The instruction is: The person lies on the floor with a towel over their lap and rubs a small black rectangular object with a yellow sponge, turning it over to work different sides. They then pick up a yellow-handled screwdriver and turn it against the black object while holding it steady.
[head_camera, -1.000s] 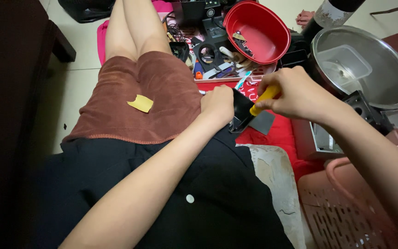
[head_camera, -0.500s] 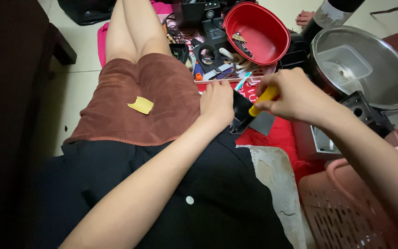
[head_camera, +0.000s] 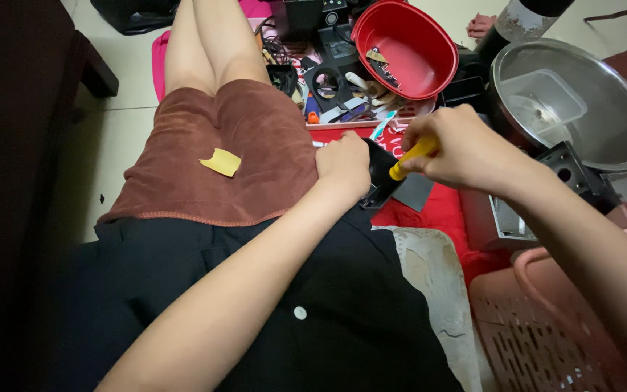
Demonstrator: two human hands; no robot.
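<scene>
My left hand (head_camera: 344, 164) grips a small black device (head_camera: 381, 174) and holds it against my right thigh, at the edge of the brown shorts (head_camera: 219, 156). My right hand (head_camera: 457, 149) is closed around a yellow-handled tool (head_camera: 413, 157), whose tip points down at the black device. The tool's tip itself is hidden behind the device and my fingers. A grey flat piece (head_camera: 416, 192) lies just under the tool on a red cloth (head_camera: 437, 218).
A red oval bowl (head_camera: 429, 62) holding small parts sits ahead, above a tray of assorted tools (head_camera: 350, 109). A steel bowl (head_camera: 618, 109) stands at right over a metal box (head_camera: 498, 221). A pink basket (head_camera: 546, 327) is bottom right. A yellow scrap (head_camera: 220, 162) lies on the shorts.
Both hands stay on the device and tool with only slight shifts. The tool handle has tilted a little.
</scene>
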